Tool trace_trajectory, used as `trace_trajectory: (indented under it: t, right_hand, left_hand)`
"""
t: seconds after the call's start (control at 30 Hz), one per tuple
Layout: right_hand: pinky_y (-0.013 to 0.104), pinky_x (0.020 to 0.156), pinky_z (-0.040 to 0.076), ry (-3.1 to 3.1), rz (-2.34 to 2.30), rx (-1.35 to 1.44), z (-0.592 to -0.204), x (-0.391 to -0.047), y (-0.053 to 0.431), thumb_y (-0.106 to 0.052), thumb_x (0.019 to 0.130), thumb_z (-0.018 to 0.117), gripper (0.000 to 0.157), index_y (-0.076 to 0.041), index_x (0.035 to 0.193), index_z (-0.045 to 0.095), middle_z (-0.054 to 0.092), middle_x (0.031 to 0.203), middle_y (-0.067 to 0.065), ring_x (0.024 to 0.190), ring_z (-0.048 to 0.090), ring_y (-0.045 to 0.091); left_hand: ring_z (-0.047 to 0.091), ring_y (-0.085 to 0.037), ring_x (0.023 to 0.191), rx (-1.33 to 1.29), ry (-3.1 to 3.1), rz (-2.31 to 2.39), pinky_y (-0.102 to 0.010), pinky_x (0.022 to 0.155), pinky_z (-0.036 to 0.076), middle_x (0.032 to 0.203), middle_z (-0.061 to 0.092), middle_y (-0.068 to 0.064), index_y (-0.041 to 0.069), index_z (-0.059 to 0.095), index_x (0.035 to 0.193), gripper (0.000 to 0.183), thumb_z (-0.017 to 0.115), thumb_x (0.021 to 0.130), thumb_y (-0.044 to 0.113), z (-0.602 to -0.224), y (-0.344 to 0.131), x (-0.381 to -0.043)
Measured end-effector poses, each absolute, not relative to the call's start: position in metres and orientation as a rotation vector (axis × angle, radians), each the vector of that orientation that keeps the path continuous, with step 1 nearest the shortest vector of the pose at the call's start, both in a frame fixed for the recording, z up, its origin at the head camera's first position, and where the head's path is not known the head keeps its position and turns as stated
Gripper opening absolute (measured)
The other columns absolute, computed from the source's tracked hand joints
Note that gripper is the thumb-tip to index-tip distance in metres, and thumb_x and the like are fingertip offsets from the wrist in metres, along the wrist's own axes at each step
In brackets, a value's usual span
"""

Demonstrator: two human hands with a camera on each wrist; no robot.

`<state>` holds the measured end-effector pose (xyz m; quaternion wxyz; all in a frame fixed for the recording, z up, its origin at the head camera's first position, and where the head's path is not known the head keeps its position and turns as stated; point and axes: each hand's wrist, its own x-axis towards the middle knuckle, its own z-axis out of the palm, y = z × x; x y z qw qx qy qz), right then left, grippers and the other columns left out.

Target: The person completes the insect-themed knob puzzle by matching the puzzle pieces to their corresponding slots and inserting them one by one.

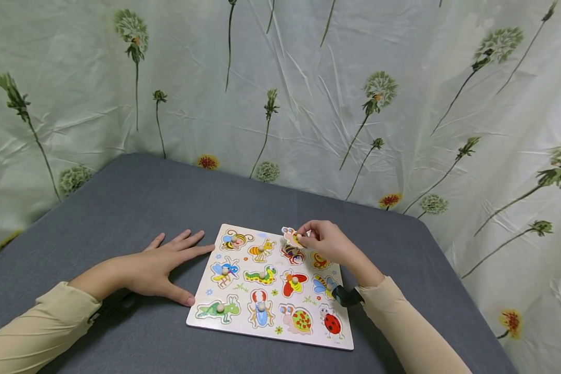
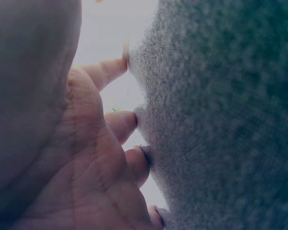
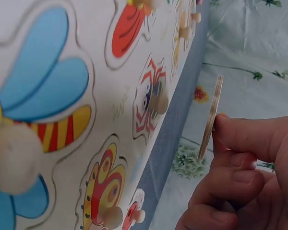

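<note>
A wooden knob puzzle board (image 1: 243, 288) with insect pictures lies on the grey tabletop. My right hand (image 1: 329, 241) pinches a snail puzzle piece (image 1: 290, 236) above its far edge. In the right wrist view, that piece (image 3: 212, 117) appears edge-on, lifted off the board. Spread on the cloth, my left hand (image 1: 161, 267) has its index finger and thumb at the board's left edge. Spider (image 1: 292, 254) and butterfly (image 1: 320, 261) pieces sit in the board below the right hand. At the near right, the printed snail (image 1: 296, 319) and ladybug (image 1: 331, 322) pictures have no knobs.
Grey cloth (image 1: 168, 192) covers the table, and a pale dandelion-print curtain (image 1: 308, 104) hangs behind it. Several other knobbed pieces, such as the caterpillar (image 1: 261, 275) and grasshopper (image 1: 219, 309), sit in the board. A ladybug piece (image 3: 133, 215) with a knob shows near the board's edge.
</note>
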<state>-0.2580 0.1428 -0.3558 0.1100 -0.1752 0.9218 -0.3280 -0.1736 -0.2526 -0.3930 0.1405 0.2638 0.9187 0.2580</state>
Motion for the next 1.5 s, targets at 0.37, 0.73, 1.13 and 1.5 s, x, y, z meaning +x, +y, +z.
trace_trajectory:
  t: [0.37, 0.73, 1.13, 1.5]
  right_hand:
    - [0.025, 0.055, 0.035, 2.716, -0.962, -0.561, -0.353, -0.231, 0.151, -0.016, 0.104, 0.070, 0.012, -0.010, 0.113, 0.074, 0.049, 0.071, -0.001, 0.061, 0.041, 0.015]
    - [0.022, 0.053, 0.034, 2.667, -0.964, -0.667, -0.356, -0.205, 0.156, -0.017, 0.102, 0.071, 0.014, -0.007, 0.112, 0.072, 0.049, 0.070, -0.004, 0.057, 0.039, 0.007]
    - [0.019, 0.055, 0.036, 2.623, -1.001, -0.673, -0.361, -0.176, 0.158, -0.015, 0.101, 0.071, 0.008, -0.011, 0.107, 0.073, 0.050, 0.072, -0.006, 0.058, 0.042, 0.001]
    - [0.020, 0.049, 0.033, 2.542, -1.034, -0.655, -0.368, -0.157, 0.163, -0.020, 0.102, 0.073, 0.010, -0.012, 0.106, 0.071, 0.049, 0.072, -0.005, 0.054, 0.037, 0.001]
  left_hand:
    - [0.005, -0.054, 0.165, 0.761, 2.652, 0.736, -0.086, 0.118, -0.007, 0.181, 0.011, -0.019, 0.032, 0.031, 0.171, 0.115, 0.084, 0.078, 0.073, -0.393, -0.251, -0.175]
    - [0.005, -0.055, 0.165, 0.756, 2.654, 0.739, -0.086, 0.118, -0.006, 0.181, 0.013, -0.019, 0.031, 0.032, 0.171, 0.115, 0.083, 0.077, 0.075, -0.391, -0.252, -0.173]
    - [0.005, -0.056, 0.165, 0.757, 2.666, 0.735, -0.087, 0.117, -0.006, 0.181, 0.013, -0.020, 0.030, 0.032, 0.171, 0.116, 0.083, 0.076, 0.075, -0.392, -0.252, -0.173]
    - [0.005, -0.056, 0.165, 0.746, 2.663, 0.727, -0.087, 0.117, -0.006, 0.181, 0.012, -0.020, 0.030, 0.032, 0.171, 0.117, 0.083, 0.076, 0.075, -0.394, -0.251, -0.173]
